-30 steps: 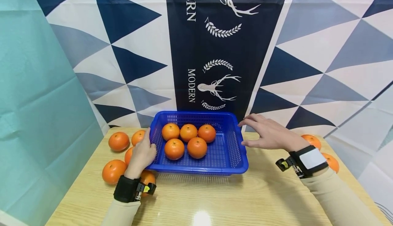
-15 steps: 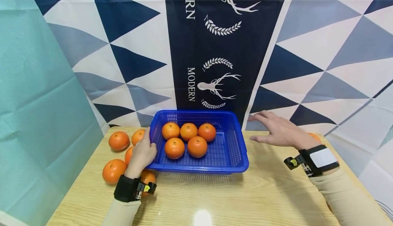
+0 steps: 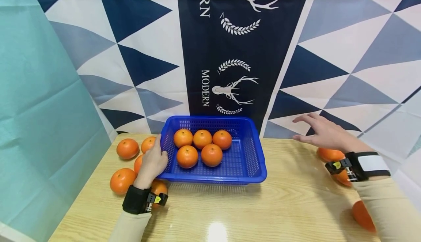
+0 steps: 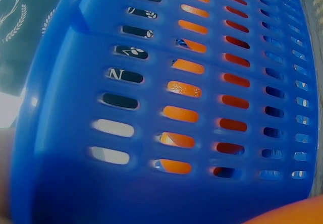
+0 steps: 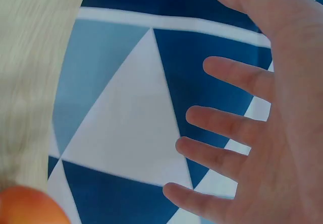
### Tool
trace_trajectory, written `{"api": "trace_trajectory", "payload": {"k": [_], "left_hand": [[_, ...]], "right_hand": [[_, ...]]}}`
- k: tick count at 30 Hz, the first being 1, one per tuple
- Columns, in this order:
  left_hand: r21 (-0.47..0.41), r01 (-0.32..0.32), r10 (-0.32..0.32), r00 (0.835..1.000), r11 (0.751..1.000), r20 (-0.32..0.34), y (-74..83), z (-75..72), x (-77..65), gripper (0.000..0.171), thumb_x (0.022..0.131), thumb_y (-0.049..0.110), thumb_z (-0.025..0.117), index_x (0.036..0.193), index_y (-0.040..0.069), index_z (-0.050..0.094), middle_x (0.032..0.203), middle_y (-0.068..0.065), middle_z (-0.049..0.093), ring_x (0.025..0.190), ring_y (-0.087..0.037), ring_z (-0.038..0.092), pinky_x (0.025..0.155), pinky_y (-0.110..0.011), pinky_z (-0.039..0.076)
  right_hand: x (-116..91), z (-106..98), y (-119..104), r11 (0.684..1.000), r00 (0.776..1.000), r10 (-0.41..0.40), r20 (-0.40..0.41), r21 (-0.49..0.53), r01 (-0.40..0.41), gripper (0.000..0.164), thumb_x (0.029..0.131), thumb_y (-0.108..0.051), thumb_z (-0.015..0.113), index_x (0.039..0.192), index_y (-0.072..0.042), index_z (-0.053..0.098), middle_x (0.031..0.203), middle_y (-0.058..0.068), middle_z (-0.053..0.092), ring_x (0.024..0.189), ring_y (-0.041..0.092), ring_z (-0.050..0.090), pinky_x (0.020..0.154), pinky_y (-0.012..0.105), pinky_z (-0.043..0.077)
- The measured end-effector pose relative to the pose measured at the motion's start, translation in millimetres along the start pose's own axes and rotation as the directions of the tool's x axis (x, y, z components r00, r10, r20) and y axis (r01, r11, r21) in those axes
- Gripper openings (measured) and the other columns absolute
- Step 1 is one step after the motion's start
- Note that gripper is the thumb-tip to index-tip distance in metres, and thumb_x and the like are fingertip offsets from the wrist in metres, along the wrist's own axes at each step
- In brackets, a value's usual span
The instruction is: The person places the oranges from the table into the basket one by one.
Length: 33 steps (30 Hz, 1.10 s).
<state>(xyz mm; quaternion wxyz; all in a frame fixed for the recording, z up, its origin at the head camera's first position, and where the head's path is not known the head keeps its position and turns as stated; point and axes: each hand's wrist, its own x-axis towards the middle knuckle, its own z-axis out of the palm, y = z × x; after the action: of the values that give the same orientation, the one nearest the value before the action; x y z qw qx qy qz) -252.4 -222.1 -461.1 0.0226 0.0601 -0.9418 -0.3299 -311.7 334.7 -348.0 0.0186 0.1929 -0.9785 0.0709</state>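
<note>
Well clear of basket edge point(image 3: 259, 147), right hand point(image 3: 325, 132) hovers spread; left hand point(image 3: 153, 161), grip unclear.

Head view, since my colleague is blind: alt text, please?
A left hand touches the left side of a blue basket of five oranges on a wooden table. The right hand hangs empty in midair; more oranges lie on both sides.

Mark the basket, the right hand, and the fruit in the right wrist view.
Basket point(image 3: 210, 179): head view, near rim.
Right hand point(image 3: 325, 132): head view, middle of the hand.
Fruit point(image 5: 31, 208): right wrist view, its visible upper part.
</note>
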Motion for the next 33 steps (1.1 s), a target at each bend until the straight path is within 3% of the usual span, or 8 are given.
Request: {"api": "trace_trajectory", "payload": {"k": [6, 15, 20, 30, 33], "left_hand": [[-0.005, 0.004, -0.004, 1.000, 1.000, -0.007, 4.1, -2.0, -2.7, 0.076, 0.109, 0.016, 0.044, 0.180, 0.003, 0.018, 0.160, -0.039, 0.059, 0.113, -0.051, 0.074, 0.107, -0.073, 0.059], [-0.002, -0.008, 0.008, 1.000, 1.000, -0.014, -4.0, 1.5, 3.0, 0.078, 0.108, 0.018, 0.047, 0.180, 0.004, 0.018, 0.154, -0.039, 0.063, 0.096, -0.044, 0.075, 0.094, -0.067, 0.063], [0.001, -0.005, 0.005, 1.000, 1.000, -0.003, -12.2, 5.5, 8.7, 0.078, 0.110, 0.021, 0.044, 0.180, 0.005, 0.016, 0.153, -0.037, 0.065, 0.093, -0.040, 0.075, 0.091, -0.063, 0.065], [-0.022, -0.002, 0.002, 1.000, 1.000, 0.004, -8.5, 2.2, 5.6, 0.078, 0.110, 0.021, 0.043, 0.181, 0.006, 0.015, 0.164, -0.036, 0.056, 0.120, -0.053, 0.074, 0.110, -0.074, 0.057], [-0.018, -0.005, 0.005, 1.000, 1.000, 0.001, -13.6, 6.3, 9.6, 0.078, 0.110, 0.021, 0.043, 0.181, 0.006, 0.015, 0.164, -0.036, 0.057, 0.117, -0.051, 0.075, 0.107, -0.073, 0.059]], "right_hand": [[-4.2, 5.0, 17.3, 1.000, 1.000, -0.015, 0.024, -0.008, 0.015, 0.068, 0.099, -0.050, 0.081, 0.149, -0.007, 0.066, 0.153, 0.035, 0.058, 0.126, 0.050, 0.064, 0.100, 0.072, 0.057], [-7.8, 12.9, 48.9, 1.000, 0.995, 0.018, 0.097, -0.026, -0.016, 0.073, 0.094, -0.048, 0.086, 0.148, -0.004, 0.066, 0.149, 0.044, 0.057, 0.132, 0.061, 0.056, 0.105, 0.081, 0.048], [-7.5, 16.3, 67.2, 0.998, 0.990, 0.057, 0.132, -0.042, -0.052, 0.077, 0.091, -0.047, 0.088, 0.147, -0.001, 0.065, 0.147, 0.049, 0.054, 0.128, 0.066, 0.056, 0.101, 0.083, 0.051], [-11.1, 28.1, 91.1, 0.994, 0.970, 0.109, 0.216, -0.028, -0.105, 0.078, 0.091, -0.048, 0.089, 0.147, 0.000, 0.062, 0.144, 0.055, 0.048, 0.117, 0.063, 0.063, 0.093, 0.079, 0.057], [-11.7, 33.1, 97.2, 0.994, 0.971, 0.106, 0.213, -0.024, -0.103, 0.079, 0.089, -0.048, 0.089, 0.145, 0.001, 0.063, 0.140, 0.056, 0.049, 0.114, 0.062, 0.063, 0.092, 0.078, 0.058]]}}
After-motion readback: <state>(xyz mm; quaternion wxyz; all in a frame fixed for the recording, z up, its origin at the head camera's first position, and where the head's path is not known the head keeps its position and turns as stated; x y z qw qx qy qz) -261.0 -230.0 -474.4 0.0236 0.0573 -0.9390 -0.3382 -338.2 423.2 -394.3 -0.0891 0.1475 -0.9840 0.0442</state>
